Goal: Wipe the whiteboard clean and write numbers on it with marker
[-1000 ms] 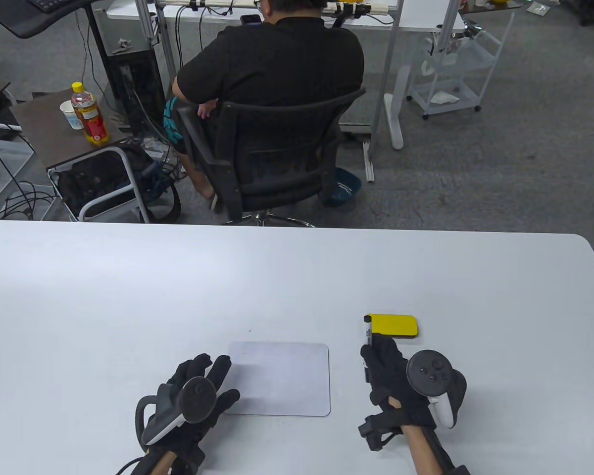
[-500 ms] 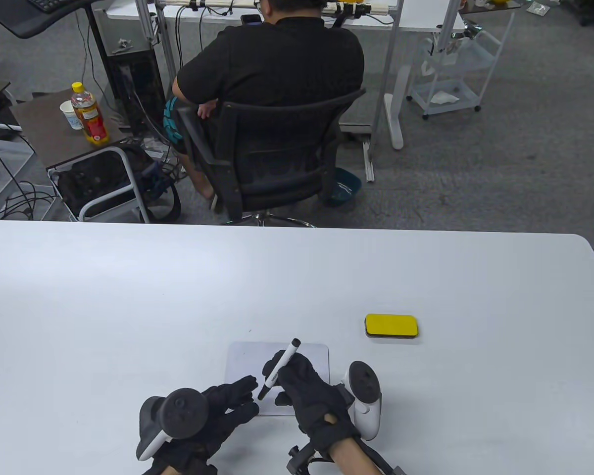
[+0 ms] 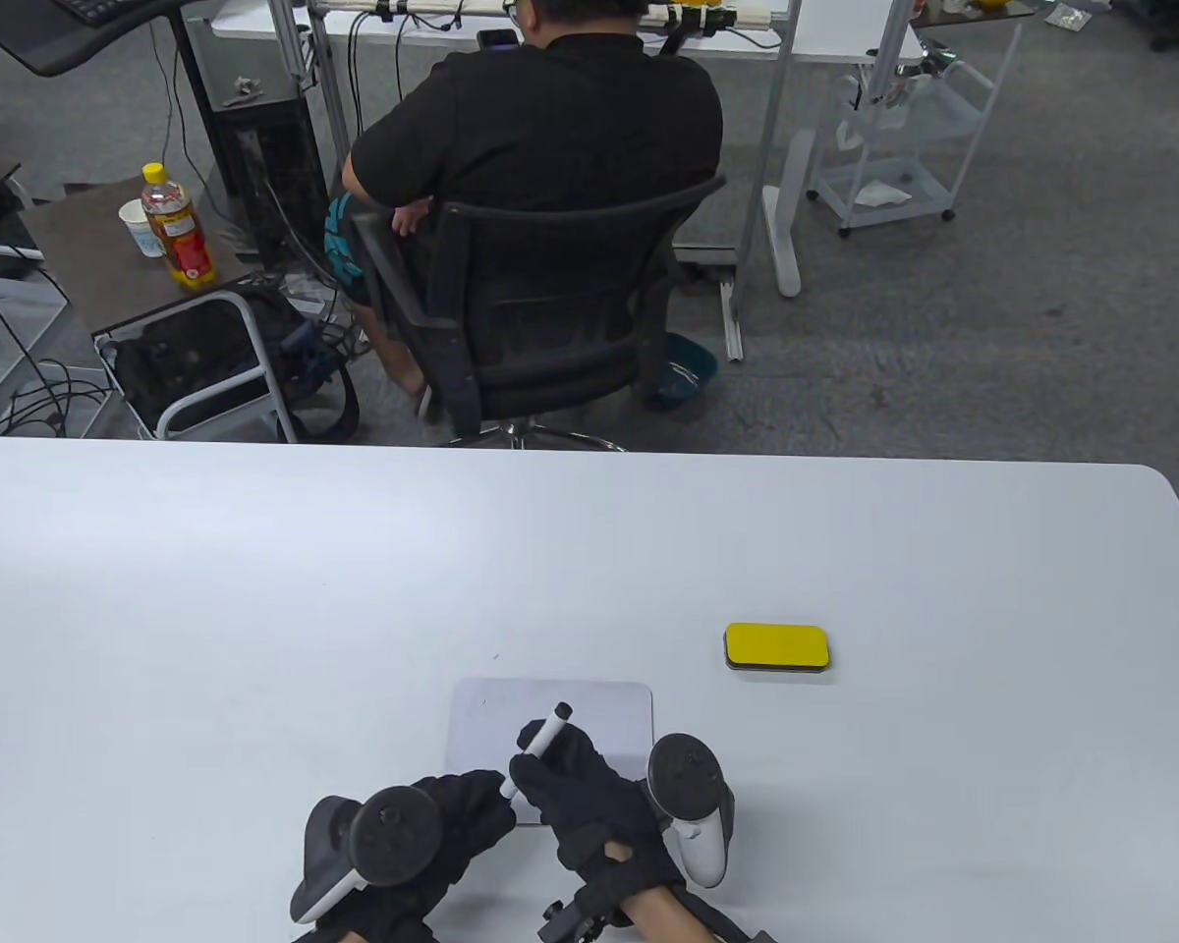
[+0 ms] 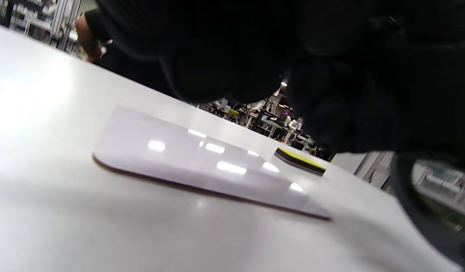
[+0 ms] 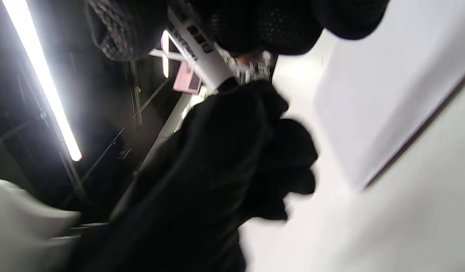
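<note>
White marker half hidden by right hand fingers.

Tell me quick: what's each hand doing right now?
Left hand: fingers closed on the lower end of the marker.
Right hand: grips the marker's barrel above the whiteboard.

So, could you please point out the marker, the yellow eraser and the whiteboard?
marker [image 3: 547, 735]: table view, white barrel above the right hand.
yellow eraser [image 3: 777, 646]: table view, middle of its yellow top.
whiteboard [image 3: 604, 712]: table view, bare upper right area.
</note>
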Motion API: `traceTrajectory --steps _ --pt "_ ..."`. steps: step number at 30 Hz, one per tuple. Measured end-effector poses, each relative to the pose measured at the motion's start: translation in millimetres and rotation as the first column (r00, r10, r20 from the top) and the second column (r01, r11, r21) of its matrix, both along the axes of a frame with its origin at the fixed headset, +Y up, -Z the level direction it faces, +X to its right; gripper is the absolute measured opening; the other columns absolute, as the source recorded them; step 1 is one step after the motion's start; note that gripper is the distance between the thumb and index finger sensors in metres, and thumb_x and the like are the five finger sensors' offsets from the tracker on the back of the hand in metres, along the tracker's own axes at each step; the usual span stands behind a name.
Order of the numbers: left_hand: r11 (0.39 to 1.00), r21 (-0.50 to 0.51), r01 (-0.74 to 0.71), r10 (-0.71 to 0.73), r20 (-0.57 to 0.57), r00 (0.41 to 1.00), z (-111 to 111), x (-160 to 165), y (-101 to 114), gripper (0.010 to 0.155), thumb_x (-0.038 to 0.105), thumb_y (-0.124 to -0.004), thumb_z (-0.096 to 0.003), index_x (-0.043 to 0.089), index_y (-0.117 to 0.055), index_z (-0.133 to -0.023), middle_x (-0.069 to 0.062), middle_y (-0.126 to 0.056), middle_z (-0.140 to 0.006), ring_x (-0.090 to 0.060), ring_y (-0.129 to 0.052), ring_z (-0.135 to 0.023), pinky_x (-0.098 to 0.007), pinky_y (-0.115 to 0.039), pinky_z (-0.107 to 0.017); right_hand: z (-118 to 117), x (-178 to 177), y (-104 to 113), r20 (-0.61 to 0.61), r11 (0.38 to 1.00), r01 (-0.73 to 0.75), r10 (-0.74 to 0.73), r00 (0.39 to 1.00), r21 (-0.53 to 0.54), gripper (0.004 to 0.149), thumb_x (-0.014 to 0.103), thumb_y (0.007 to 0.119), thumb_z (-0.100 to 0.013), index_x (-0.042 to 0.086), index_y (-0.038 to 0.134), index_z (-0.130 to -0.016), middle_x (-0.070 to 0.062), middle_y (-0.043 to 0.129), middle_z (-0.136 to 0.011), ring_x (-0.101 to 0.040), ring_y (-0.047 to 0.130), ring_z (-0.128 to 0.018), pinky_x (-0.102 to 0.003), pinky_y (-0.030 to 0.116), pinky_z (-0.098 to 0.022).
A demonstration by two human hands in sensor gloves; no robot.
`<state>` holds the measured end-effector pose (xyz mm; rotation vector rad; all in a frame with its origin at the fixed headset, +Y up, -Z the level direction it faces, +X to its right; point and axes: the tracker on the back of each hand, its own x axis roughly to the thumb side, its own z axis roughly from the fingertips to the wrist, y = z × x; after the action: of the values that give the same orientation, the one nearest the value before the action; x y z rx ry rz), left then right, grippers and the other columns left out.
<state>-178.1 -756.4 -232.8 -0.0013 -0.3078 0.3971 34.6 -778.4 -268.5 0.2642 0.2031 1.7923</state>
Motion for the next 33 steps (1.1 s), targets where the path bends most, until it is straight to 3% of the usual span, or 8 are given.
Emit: traceTrajectory --steps 2,6,9,12,20,23,27,33 --pt "1.0 -0.006 -0.008 0.008 -0.002 1.0 1.3 2.3 -1.0 0.051 0.06 -0.075 -0.0541 0.031 -0.081 -0.096 0.012 -0.1 -0.079 -0.01 -0.103 -0.067 -0.029 -0.09 -0.051 2.2 0.3 3.6 0.069 0.996 -0.05 0.045 0.997 0.075 0.049 0.046 0.081 -0.053 0.015 0.071 -0.091 -0.009 0.089 -0.07 -0.024 0.087 -0.056 -0.045 0.078 -0.044" --pt "0.998 -0.028 -0.063 0.063 -0.003 0.998 1.2 0.4 0.9 0.056 0.062 -0.084 -0.0471 0.03 -0.084 -0.092 0.013 -0.102 -0.074 -0.009 -0.104 -0.062 -0.029 -0.091 -0.048 6.9 -1.1 5.1 0.086 0.984 -0.093 0.081 0.993 0.15 0.047 0.046 0.078 -0.054 0.016 0.074 -0.091 -0.006 0.093 -0.066 -0.022 0.091 -0.052 -0.043 0.08 -0.041" --pt "0.996 -0.031 -0.08 0.08 -0.013 0.997 -0.1 -2.3 0.9 0.049 0.06 -0.083 -0.0492 0.03 -0.089 -0.087 0.013 -0.105 -0.067 -0.007 -0.107 -0.056 -0.027 -0.093 -0.042 6.5 -1.3 5.1 0.076 0.986 -0.091 0.081 0.994 0.141 0.046 0.046 0.077 -0.055 0.015 0.074 -0.09 -0.006 0.094 -0.065 -0.022 0.092 -0.05 -0.042 0.081 -0.04" --pt "0.977 -0.122 -0.175 0.177 0.0 0.984 -5.0 -7.4 -1.7 0.047 0.057 -0.082 -0.0523 0.028 -0.092 -0.089 0.011 -0.107 -0.068 -0.009 -0.107 -0.057 -0.028 -0.093 -0.043 4.8 0.2 7.1 0.065 0.988 -0.074 0.066 0.996 0.132 0.043 0.043 0.076 -0.057 0.016 0.076 -0.09 -0.008 0.095 -0.064 -0.021 0.093 -0.049 -0.042 0.082 -0.039" --pt "0.893 -0.311 -0.326 0.356 0.045 0.933 -14.9 -17.4 -3.8 0.047 0.052 -0.084 -0.0529 0.026 -0.093 -0.091 0.008 -0.107 -0.067 -0.012 -0.106 -0.056 -0.029 -0.092 -0.043 0.6 2.0 8.7 -0.064 0.994 0.031 -0.025 0.998 0.104 0.041 0.04 0.074 -0.057 0.017 0.075 -0.091 -0.011 0.094 -0.067 -0.023 0.092 -0.051 -0.043 0.081 -0.042" --pt "0.868 -0.351 -0.352 0.396 0.061 0.916 -18.0 -21.7 -6.0 0.047 0.051 -0.084 -0.0523 0.026 -0.094 -0.091 0.007 -0.107 -0.067 -0.012 -0.106 -0.057 -0.03 -0.092 -0.044 -0.7 0.1 9.5 -0.12 0.987 0.048 -0.029 0.992 0.153 0.041 0.04 0.074 -0.057 0.018 0.074 -0.092 -0.011 0.093 -0.069 -0.023 0.092 -0.053 -0.043 0.08 -0.043" --pt "0.838 -0.386 -0.385 0.449 0.088 0.889 -19.8 -25.7 -3.8 0.047 0.051 -0.085 -0.0521 0.025 -0.095 -0.09 0.007 -0.108 -0.065 -0.012 -0.107 -0.055 -0.03 -0.093 -0.043 -1.2 -0.6 12.9 -0.174 0.986 0.097 -0.072 0.982 0.138 0.041 0.039 0.074 -0.057 0.018 0.073 -0.092 -0.013 0.092 -0.071 -0.025 0.091 -0.055 -0.045 0.078 -0.045" --pt "0.819 -0.394 -0.417 0.508 0.157 0.847 -22.0 -27.2 -6.5 0.047 0.051 -0.084 -0.0517 0.026 -0.095 -0.09 0.007 -0.108 -0.065 -0.013 -0.106 -0.057 -0.03 -0.093 -0.046 -2.8 1.4 23.2 -0.255 0.968 0.075 -0.011 0.967 0.24 0.04 0.038 0.075 -0.057 0.019 0.073 -0.092 -0.013 0.092 -0.072 -0.026 0.091 -0.056 -0.046 0.078 -0.047"
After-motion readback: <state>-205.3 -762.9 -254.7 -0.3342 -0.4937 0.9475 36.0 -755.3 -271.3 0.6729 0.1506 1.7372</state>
